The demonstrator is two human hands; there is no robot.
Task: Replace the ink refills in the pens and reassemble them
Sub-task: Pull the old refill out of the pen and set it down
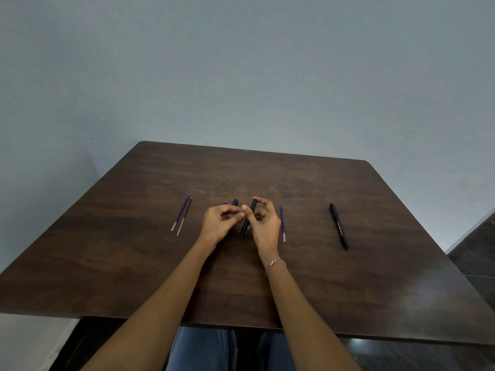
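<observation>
A black pen [247,220] stands tilted above the middle of the brown table [294,277]. My right hand [263,226] curls round the pen, its forefinger over the top end. My left hand [221,223] pinches the pen's side with thumb and fingertips. Behind my left hand lie two more pens [235,202], mostly hidden, one black-ended and one blue-ended. A blue refill [282,223] lies just right of my right hand. Two refills [182,216], one blue and one dark, lie side by side at the left. A whole black pen [339,226] lies at the right.
The table's far edge meets a plain grey wall [241,62]. At the right edge there is a dark floor [474,253]. My knees in blue jeans [201,349] show under the near edge.
</observation>
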